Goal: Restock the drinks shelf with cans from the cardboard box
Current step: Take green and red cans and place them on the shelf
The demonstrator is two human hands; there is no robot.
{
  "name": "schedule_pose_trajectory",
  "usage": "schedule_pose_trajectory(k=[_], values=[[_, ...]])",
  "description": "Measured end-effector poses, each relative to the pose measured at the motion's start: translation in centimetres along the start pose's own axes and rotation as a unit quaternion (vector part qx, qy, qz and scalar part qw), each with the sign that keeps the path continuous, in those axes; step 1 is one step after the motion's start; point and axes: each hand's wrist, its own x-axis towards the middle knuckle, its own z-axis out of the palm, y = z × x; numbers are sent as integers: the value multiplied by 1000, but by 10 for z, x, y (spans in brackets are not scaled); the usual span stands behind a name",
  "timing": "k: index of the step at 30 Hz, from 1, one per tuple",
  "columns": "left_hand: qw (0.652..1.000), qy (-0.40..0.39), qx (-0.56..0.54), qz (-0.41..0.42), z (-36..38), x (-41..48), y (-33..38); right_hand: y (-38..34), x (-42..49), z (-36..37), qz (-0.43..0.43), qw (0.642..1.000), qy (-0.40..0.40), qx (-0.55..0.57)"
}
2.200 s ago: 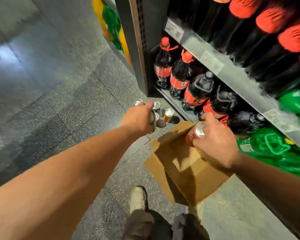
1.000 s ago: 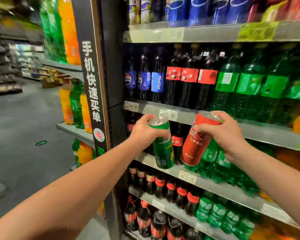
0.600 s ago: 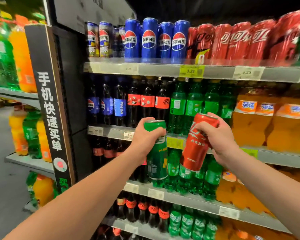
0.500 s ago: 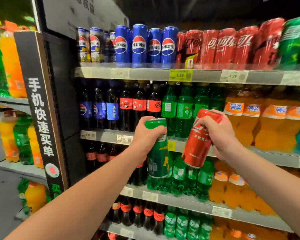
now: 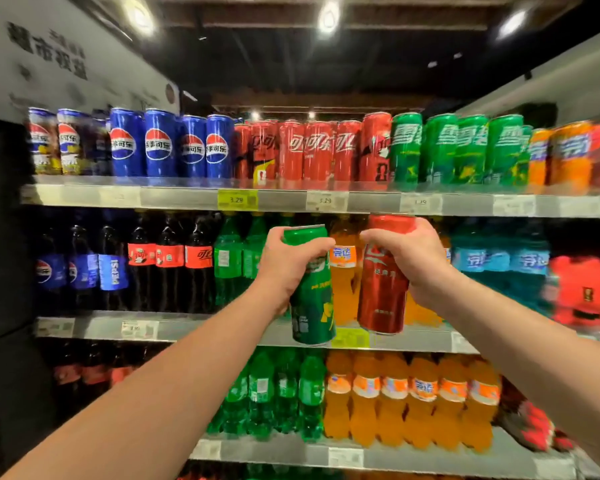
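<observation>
Green can (image 5: 311, 299): held upright in the left hand (image 5: 288, 268), in front of the middle shelf's bottles, below the top shelf edge (image 5: 201, 199).
Red can (image 5: 383, 285): held in the right hand (image 5: 413, 265), just right of the green can, top tilted slightly right; the two cans are close but apart.
Left grip: fingers wrapped around the upper half of the green can, closed on it.
Right grip: fingers wrapped around the upper part of the red can from the right side, closed on it.
Top shelf, left to right: blue cans (image 5: 158, 143), red cans (image 5: 312, 150), green cans (image 5: 440, 147), orange cans (image 5: 565, 157); all upright, rows packed with no clear gap at the front.
Price tags: yellow tag (image 5: 237, 199) and pale tags along the top shelf edge; print blurred.
Middle shelf: dark cola bottles (image 5: 170, 261) at left, green bottles (image 5: 227, 261), an orange bottle (image 5: 343, 271) showing between the two held cans, teal bottles (image 5: 499, 261) at right.
Lower shelf: green bottles and orange bottles (image 5: 423, 400).
In the way: top shelf edge lies between the held cans and the can rows above.
Cardboard box: not visible.
</observation>
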Motion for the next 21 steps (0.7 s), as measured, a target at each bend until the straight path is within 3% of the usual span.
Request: schedule_pose_trajectory(k=[8,21], values=[[999,-8,-6,51,49,17,25,-27,40,-27,-9,999,-46,-23],[995,26,-61,79,8,86,61,-82,119,47,-63,996,-62,-7]])
